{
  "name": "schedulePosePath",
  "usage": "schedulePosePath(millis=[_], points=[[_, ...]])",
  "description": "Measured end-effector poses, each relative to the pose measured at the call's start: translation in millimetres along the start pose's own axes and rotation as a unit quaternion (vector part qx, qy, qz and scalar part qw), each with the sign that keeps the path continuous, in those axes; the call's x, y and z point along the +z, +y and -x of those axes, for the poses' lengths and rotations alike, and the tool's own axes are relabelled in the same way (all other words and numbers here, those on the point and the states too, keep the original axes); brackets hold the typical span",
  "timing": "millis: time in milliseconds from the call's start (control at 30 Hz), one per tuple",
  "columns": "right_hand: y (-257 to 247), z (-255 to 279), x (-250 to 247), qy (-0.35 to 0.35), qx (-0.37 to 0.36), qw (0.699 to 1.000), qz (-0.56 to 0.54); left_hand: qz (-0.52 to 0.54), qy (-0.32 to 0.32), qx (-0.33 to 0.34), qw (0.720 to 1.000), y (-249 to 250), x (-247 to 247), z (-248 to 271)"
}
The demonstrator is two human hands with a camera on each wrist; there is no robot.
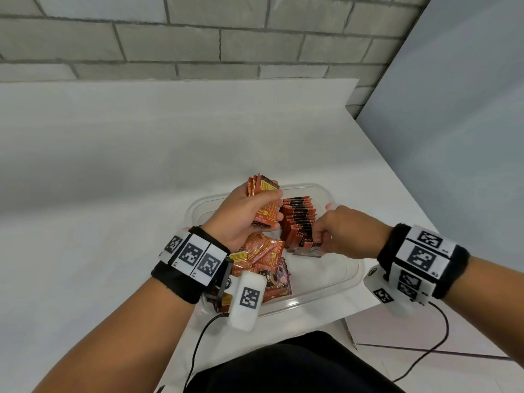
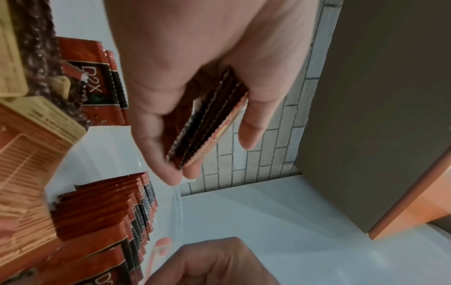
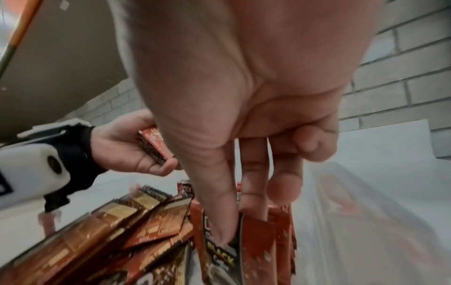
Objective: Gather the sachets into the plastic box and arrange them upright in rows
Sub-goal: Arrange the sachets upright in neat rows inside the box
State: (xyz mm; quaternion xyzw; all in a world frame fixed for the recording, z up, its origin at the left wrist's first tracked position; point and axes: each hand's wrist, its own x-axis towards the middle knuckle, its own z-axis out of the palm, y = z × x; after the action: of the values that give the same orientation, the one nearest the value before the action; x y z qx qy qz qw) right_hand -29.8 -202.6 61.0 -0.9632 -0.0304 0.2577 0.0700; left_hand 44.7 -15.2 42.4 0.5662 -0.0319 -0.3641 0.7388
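- One clear plastic box [image 1: 334, 282] is seen on the bench [image 1: 113, 165].
- Two hands are counted: left hand [image 1: 249, 217], right hand [image 1: 346, 231].
- Sachets: one upright row [image 1: 299, 219], one loose heap [image 1: 263, 259], one held bundle [image 1: 262, 188]; exact numbers cannot be told.

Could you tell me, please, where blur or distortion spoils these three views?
Head view: sharp, though the wall bows from the wide lens. Left wrist view: loose sachets smear at the left edge. Right wrist view: the plastic box wall is hazy, and the right hand looms oversized.
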Motion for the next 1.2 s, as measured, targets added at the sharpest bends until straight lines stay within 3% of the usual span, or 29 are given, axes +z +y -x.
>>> schedulePosePath(millis=[333, 800, 967, 1100, 1200], points=[[-2.5, -14.3, 3.0, -0.013, -0.002, 0.999, 0.048, -0.016, -0.005, 0.005, 1.000, 4.6, -1.3, -0.6], [-14.1, -12.1, -0.1, 0.023, 0.008, 0.979, 0.203, 0.005, -0.006, -0.003, 1.000, -0.4, -3.0, -1.1], [-7.0, -9.9, -6.0, 0.060, 0.016, 0.988, 0.140, 0.014, -0.013, -0.002, 1.000, -2.6, -2.4, -1.5], [6.2, -0.6, -25.5, 0.108, 0.043, 0.993, 0.009, 0.032, -0.032, -0.016, 0.999, -4.6, -3.4, -0.1], [9.4, 10.2, -38.7, 0.156, 0.036, 0.978, -0.135, 0.002, -0.066, -0.017, 0.998, -7.8, -1.3, 1.7]])
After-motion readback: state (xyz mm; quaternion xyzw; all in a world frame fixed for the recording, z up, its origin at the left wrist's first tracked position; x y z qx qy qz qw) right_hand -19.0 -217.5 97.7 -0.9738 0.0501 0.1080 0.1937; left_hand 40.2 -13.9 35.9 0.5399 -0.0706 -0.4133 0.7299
